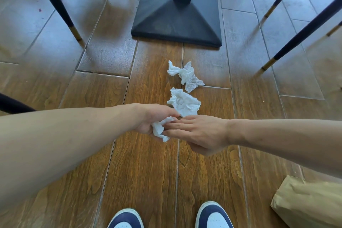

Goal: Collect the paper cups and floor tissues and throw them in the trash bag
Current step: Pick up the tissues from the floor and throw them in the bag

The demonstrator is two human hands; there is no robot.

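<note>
My left hand is closed around a crumpled white tissue above the wooden floor. My right hand meets it from the right, fingers stretched flat and touching that same tissue. A second crumpled tissue lies on the floor just beyond both hands, partly hidden by my fingertips. A third tissue lies a little farther out, near the table base. A brown paper bag sits on the floor at the lower right. No paper cups are in view.
A black pedestal table base stands straight ahead. Dark chair legs with gold tips stand at the left and the right. My two blue and white shoes are at the bottom edge.
</note>
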